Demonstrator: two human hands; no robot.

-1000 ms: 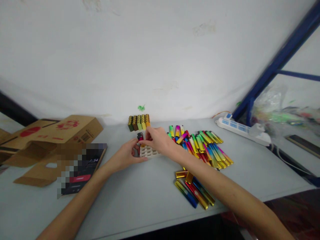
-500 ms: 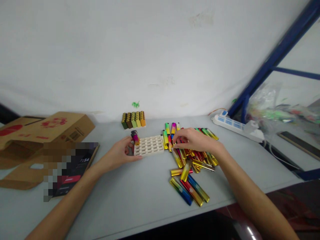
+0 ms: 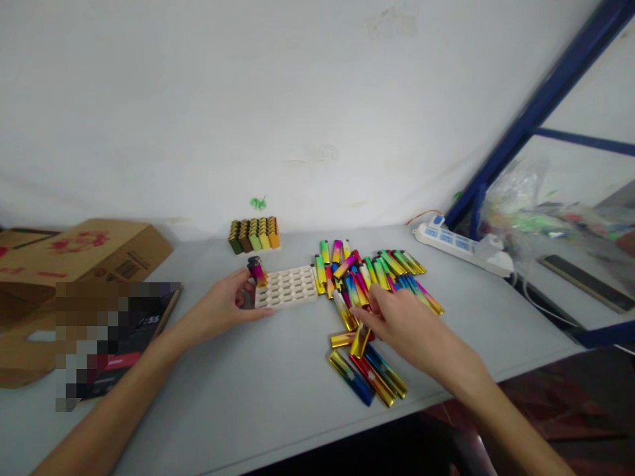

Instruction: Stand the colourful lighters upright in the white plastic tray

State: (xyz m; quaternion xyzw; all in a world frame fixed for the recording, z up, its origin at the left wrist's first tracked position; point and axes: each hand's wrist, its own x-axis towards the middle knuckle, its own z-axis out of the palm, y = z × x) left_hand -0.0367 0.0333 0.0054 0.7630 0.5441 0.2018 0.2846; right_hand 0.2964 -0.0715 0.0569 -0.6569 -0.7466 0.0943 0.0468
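My left hand [image 3: 229,301] grips the left end of a white plastic tray [image 3: 286,305] with rows of slots, its thumb along the front edge. A couple of purple-and-gold lighters [image 3: 258,272] stand upright in the tray's back left corner; the other visible slots hold nothing. Right of the tray lies a loose pile of shiny, multicoloured lighters [image 3: 354,291]. Over the pile's front part is my right hand [image 3: 397,320], fingers curled down and thumb beside a gold lighter [image 3: 360,340]. Whatever its fingertips hold is hidden.
A full block of upright lighters [image 3: 254,236] stands against the wall. An open cardboard box [image 3: 106,258] and a phone-like screen [image 3: 141,337] lie at left. At right are a white power strip [image 3: 461,248], a dark flat object [image 3: 585,283] and a blue metal frame [image 3: 526,125].
My right hand has moved from the pile's back left toward its front, uncovering more lighters. My left hand still grips the tray. The whole view has shifted slightly.
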